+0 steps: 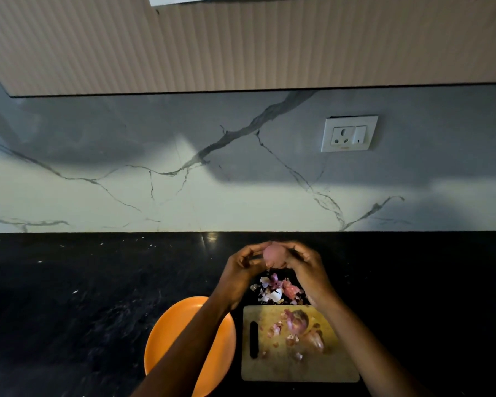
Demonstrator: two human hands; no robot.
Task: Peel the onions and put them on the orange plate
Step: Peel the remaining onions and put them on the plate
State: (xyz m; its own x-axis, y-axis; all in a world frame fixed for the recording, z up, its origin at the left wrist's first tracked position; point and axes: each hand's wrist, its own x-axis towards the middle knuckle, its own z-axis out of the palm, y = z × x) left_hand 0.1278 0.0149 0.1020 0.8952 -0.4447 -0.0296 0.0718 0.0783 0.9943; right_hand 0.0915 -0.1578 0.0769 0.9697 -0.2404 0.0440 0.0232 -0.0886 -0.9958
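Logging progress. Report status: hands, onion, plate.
Left hand and right hand both grip one onion above the peel pile. Orange plate partly under left forearm. Another onion waits on cutting board.

Home kitchen: black counter (98, 282), marble backsplash (155, 196), socket (349, 133).

- A black stone countertop (69, 296) is stretching across the lower frame.
- A white marble backsplash (155, 167) is catching light at centre.
- A ribbed beige cabinet (241, 44) is hanging above.
- A white socket (349, 133) is sitting right of centre.
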